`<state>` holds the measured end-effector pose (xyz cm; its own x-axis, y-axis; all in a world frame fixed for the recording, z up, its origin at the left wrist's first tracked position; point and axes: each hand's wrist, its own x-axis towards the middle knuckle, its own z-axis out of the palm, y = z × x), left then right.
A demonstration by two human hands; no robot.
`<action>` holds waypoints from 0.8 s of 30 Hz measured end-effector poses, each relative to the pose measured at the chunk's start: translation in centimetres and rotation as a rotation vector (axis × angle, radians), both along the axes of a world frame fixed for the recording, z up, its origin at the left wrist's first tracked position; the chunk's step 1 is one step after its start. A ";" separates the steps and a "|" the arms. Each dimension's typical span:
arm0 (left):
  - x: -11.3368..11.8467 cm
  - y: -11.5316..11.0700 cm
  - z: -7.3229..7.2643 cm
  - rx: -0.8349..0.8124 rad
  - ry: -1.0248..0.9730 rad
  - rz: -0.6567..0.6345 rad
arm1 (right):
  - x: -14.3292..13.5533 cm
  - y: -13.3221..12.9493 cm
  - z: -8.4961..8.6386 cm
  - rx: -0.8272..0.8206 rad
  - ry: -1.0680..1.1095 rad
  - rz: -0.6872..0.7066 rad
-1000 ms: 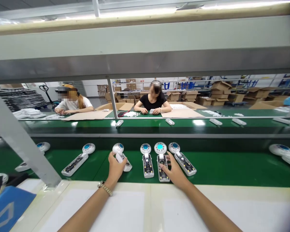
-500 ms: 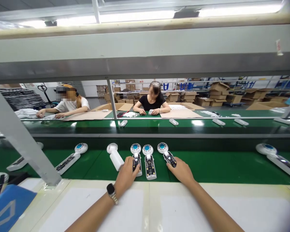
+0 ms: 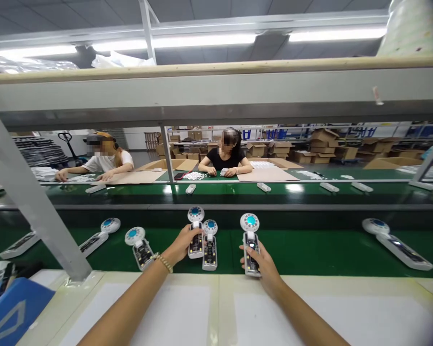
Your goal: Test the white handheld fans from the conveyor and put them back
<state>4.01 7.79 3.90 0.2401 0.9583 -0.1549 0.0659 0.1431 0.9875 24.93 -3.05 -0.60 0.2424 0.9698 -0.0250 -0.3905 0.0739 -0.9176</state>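
A long green conveyor belt [image 3: 310, 250] runs across the view, with a white worktable [image 3: 223, 307] at its near edge. Across the line, 2 people [image 3: 225, 161] sit working at a far bench. On the belt lie several opened white devices with round blue-centred heads. The left hand [image 3: 182, 244] rests on the handle of 1 device [image 3: 196, 233], fingers curled around its side; a second device [image 3: 210, 245] lies just beside it, touching. The right hand [image 3: 261, 262] grips the lower handle of a third device [image 3: 250, 242], fingers wrapped under it, thumb on top. Another device [image 3: 139, 245] lies near the left wrist.
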 end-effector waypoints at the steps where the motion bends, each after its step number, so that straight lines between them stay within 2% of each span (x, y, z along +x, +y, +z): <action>1: 0.4 -0.9 0.3 0.008 -0.056 -0.025 | -0.3 -0.2 0.0 -0.024 0.045 0.023; 4: 2.1 -3.7 0.0 0.023 -0.170 -0.066 | -1.0 -0.6 -0.3 -0.103 0.051 0.128; 7: 4.0 -5.7 -1.9 0.012 -0.268 -0.133 | -1.5 -0.7 -0.8 -0.115 0.047 0.200; 10: 4.8 -6.4 -3.9 -0.039 -0.285 -0.158 | -1.8 -0.9 -0.8 -0.106 0.053 0.201; 13: 4.7 -6.2 -4.9 -0.103 -0.338 -0.193 | -1.9 -0.9 -0.6 -0.108 0.029 0.188; 24: 4.1 -6.8 -3.8 -0.065 -0.302 -0.250 | -1.3 -0.4 -1.7 0.018 -0.156 0.141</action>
<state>8.14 1.01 0.07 0.5092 0.8548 -0.1002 -0.1851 0.2225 0.9572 23.66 -3.48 -2.29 0.1035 0.9944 0.0196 -0.2511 0.0451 -0.9669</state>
